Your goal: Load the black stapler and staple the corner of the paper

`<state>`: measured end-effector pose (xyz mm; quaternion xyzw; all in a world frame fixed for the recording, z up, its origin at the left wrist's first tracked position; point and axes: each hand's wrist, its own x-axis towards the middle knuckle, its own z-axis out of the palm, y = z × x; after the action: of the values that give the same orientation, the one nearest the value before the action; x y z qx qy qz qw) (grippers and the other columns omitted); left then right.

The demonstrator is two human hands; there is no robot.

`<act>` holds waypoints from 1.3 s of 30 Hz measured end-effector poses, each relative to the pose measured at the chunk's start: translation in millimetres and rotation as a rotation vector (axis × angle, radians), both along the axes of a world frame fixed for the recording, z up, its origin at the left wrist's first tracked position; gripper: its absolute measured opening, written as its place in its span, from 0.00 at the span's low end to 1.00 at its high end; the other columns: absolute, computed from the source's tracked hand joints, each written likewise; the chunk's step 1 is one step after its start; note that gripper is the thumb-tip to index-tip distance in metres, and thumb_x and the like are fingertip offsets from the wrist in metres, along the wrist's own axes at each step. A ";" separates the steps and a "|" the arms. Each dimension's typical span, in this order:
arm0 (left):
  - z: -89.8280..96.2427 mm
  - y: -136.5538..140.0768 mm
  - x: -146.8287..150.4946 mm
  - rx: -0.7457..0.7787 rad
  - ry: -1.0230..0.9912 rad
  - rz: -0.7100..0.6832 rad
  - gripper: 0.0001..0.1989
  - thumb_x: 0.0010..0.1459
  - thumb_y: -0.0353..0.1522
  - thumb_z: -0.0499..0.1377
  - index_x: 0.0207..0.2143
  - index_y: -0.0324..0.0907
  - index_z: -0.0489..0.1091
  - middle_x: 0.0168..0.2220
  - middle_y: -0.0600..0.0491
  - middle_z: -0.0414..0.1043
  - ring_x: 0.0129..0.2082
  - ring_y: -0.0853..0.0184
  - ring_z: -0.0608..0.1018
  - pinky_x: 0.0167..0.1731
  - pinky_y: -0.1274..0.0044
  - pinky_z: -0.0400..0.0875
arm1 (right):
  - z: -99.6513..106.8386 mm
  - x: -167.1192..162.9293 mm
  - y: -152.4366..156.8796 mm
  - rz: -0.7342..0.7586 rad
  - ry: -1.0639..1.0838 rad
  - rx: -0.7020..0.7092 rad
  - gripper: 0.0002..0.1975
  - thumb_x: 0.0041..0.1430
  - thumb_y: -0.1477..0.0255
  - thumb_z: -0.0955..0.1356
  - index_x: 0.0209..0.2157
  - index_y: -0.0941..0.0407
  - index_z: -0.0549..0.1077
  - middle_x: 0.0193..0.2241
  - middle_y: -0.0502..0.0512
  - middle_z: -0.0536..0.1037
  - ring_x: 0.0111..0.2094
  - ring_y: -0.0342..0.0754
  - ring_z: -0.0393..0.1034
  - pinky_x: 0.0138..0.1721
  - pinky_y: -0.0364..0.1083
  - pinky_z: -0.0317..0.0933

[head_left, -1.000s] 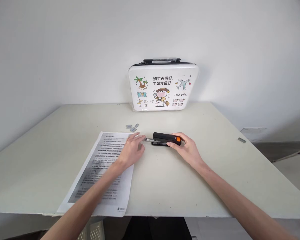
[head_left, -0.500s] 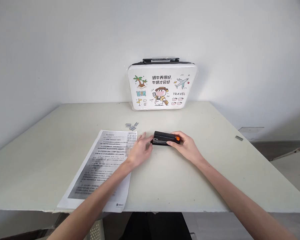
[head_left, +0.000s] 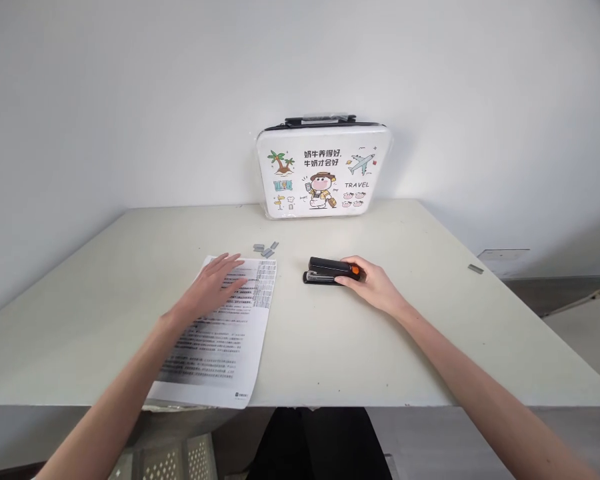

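Observation:
A black stapler (head_left: 333, 270) with an orange part at its rear lies on the table, its front end pointing left. My right hand (head_left: 371, 283) grips it by the rear, thumb on the near side and fingers behind. To the left, my left hand (head_left: 213, 287) is over the upper part of a printed sheet of paper (head_left: 230, 353), fingers stretched out and apart; whether it presses on the sheet I cannot tell. The hand and forearm hide part of the printed text.
Several grey staple strips (head_left: 266, 249) lie just beyond the paper, and another strip (head_left: 475, 269) is near the table's right edge. A white case (head_left: 325, 170) with cartoon prints leans against the wall at the back of the table (head_left: 340, 360).
My left hand has left the front end of the stapler and moved left over the paper. My right hand still holds the stapler in nearly the same place.

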<state>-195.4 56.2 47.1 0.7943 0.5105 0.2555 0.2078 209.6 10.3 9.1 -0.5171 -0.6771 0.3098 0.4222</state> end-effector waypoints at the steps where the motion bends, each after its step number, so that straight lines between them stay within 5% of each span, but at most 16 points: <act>1: -4.6 -0.3 -9.6 -0.002 0.089 -0.004 0.30 0.63 0.50 0.62 0.63 0.47 0.72 0.71 0.49 0.62 0.75 0.48 0.54 0.74 0.59 0.39 | 0.4 0.7 0.0 0.010 0.005 -0.005 0.17 0.62 0.56 0.72 0.48 0.50 0.76 0.44 0.53 0.82 0.43 0.54 0.77 0.46 0.52 0.70; 4: -17.9 -5.7 -23.1 -0.018 0.247 0.023 0.35 0.68 0.53 0.54 0.70 0.47 0.64 0.75 0.50 0.54 0.77 0.48 0.48 0.74 0.57 0.38 | 1.0 2.9 0.0 0.030 0.019 -0.011 0.18 0.62 0.56 0.72 0.49 0.50 0.76 0.45 0.53 0.82 0.44 0.54 0.77 0.47 0.52 0.70; 9: -29.5 -18.2 -12.4 0.062 0.291 0.094 0.33 0.71 0.52 0.48 0.71 0.48 0.62 0.75 0.51 0.54 0.77 0.49 0.49 0.74 0.58 0.40 | -1.2 6.0 0.4 0.037 0.012 -0.031 0.19 0.62 0.55 0.72 0.49 0.50 0.76 0.45 0.54 0.82 0.45 0.55 0.76 0.47 0.53 0.70; 20: -23.6 -20.2 -9.4 0.079 0.338 0.097 0.34 0.72 0.53 0.45 0.70 0.44 0.63 0.74 0.49 0.58 0.76 0.51 0.54 0.73 0.56 0.49 | -6.9 5.2 0.7 0.001 0.006 -0.009 0.19 0.61 0.55 0.73 0.49 0.49 0.77 0.47 0.54 0.82 0.47 0.55 0.77 0.51 0.53 0.69; 28: -4.9 -20.2 -77.2 0.107 0.305 0.260 0.32 0.71 0.53 0.47 0.65 0.44 0.68 0.69 0.48 0.67 0.73 0.50 0.61 0.71 0.57 0.57 | -5.8 -5.3 2.2 -0.104 -0.002 0.016 0.17 0.59 0.56 0.74 0.46 0.50 0.78 0.44 0.53 0.84 0.44 0.55 0.78 0.49 0.52 0.69; 32: -7.9 -26.7 -107.5 0.059 0.281 0.319 0.32 0.70 0.52 0.47 0.66 0.43 0.67 0.69 0.47 0.66 0.70 0.51 0.67 0.69 0.58 0.62 | -13.3 -21.5 32.7 -0.175 0.000 0.054 0.18 0.58 0.57 0.74 0.45 0.51 0.79 0.43 0.54 0.85 0.43 0.56 0.78 0.49 0.53 0.69; 39: -20.7 -27.8 -105.7 0.122 0.326 0.295 0.31 0.70 0.52 0.47 0.63 0.43 0.69 0.69 0.47 0.66 0.73 0.52 0.61 0.72 0.57 0.55 | -20.5 -86.3 133.0 -0.257 0.043 0.111 0.16 0.56 0.64 0.74 0.46 0.53 0.79 0.45 0.58 0.85 0.47 0.58 0.78 0.55 0.57 0.68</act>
<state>-301.1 28.4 26.4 0.7530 0.6315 0.1816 0.0345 123.3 143.4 -11.4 -0.5685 -0.6121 0.2262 0.5010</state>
